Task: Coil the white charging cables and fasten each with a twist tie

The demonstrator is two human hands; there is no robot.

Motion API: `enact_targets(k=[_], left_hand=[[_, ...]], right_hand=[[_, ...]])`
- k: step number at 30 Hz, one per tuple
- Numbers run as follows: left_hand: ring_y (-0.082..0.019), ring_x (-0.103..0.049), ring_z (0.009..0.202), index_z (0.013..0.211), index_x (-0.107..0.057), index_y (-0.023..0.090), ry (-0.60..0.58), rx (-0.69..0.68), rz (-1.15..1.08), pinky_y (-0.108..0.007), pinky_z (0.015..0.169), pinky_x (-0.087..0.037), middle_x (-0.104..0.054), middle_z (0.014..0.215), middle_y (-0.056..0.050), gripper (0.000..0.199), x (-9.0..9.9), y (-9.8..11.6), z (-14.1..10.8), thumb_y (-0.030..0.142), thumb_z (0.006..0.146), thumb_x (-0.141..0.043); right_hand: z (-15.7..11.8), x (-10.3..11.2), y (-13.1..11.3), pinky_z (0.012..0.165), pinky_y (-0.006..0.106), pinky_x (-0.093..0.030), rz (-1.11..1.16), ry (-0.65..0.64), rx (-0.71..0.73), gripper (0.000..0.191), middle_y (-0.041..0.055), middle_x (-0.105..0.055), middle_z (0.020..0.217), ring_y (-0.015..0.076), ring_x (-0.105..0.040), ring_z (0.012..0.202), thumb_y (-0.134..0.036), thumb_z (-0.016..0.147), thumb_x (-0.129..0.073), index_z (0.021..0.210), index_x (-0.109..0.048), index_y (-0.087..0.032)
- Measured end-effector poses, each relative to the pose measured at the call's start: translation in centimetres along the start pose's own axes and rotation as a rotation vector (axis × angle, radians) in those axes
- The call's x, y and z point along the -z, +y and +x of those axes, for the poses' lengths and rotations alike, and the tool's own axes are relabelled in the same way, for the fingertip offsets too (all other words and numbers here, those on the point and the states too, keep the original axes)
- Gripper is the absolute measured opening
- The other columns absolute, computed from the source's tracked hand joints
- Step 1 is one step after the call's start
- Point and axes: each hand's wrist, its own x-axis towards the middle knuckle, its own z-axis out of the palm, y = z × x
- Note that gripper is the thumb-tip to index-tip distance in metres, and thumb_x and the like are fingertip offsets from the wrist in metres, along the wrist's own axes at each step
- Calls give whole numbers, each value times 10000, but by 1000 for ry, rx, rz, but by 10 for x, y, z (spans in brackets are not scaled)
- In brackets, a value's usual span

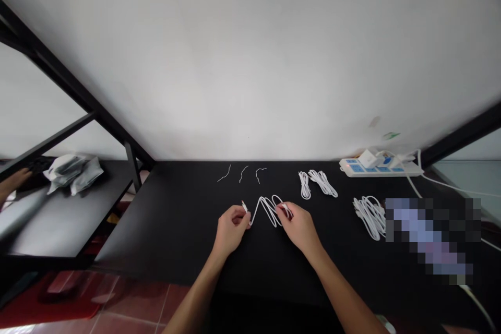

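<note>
- Left hand [233,227]: forearm rising from lower centre, fingers [238,214] curled, grasping the plug end of a white cable [270,209].
- Right hand [295,224]: angled inward, fingers [282,212] pinching the same cable; exact grip hidden by the hand.
- Cable: zigzag loops between both hands, above the black tabletop [164,229].
- Pixelated patch [430,235]: obscures the right side, just beside a coiled white cable bundle [368,216].

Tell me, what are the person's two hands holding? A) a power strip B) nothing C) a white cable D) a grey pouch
C: the left hand and right hand both pinch a white cable, its loops zigzagging between them.
</note>
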Motion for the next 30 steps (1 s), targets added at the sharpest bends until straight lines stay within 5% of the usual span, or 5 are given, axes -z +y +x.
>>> enact_targets(k=[4, 8, 23, 27, 30], left_hand=[[-171, -722, 713, 896, -684, 167, -61, -55, 49, -273, 676, -595, -757, 883, -62, 221, -24, 5, -2, 378, 844, -721], [-172, -732, 747, 945, -717, 185, -63, -140, 150, -259, 680, -574, -780, 940, -61, 169, -43, 15, -3, 335, 886, -667], [-247, -696, 839, 1276, -686, 253, -66, -272, 609, -352, 775, -560, -760, 933, -70, 431, -66, 24, -15, 180, 864, -581], [-222, -723, 911, 1306, -674, 256, -160, -240, 305, -343, 837, -583, -765, 1069, -69, 441, -58, 22, -10, 154, 908, -516], [-238, -704, 1083, 1301, -682, 226, -217, -196, 7, -381, 992, -544, -732, 1227, -77, 383, -52, 22, -7, 224, 945, -539]], right_hand=[[-12, -18, -6, 653, 325, -497, -16, -20, -5, 263, 36, -647, 717, 217, -633, 666, -367, 896, -581, 1051, -694, -186], [-20, -23, -7, 758, 379, -568, 88, 121, -27, 392, 137, -639, 1024, 247, -671, 850, -416, 913, -573, 1178, -695, -154], [-16, -7, -5, 744, 405, -610, 762, -37, -458, 412, 109, -783, 978, 315, -744, 899, -529, 804, -729, 1056, -772, -207], [-10, -8, -8, 642, 360, -601, 818, 3, -505, 456, 122, -775, 967, 300, -738, 861, -555, 758, -769, 1021, -766, -183], [-3, -17, -16, 664, 326, -573, 747, 203, -468, 452, 122, -770, 977, 269, -719, 851, -583, 755, -765, 946, -776, -173]])
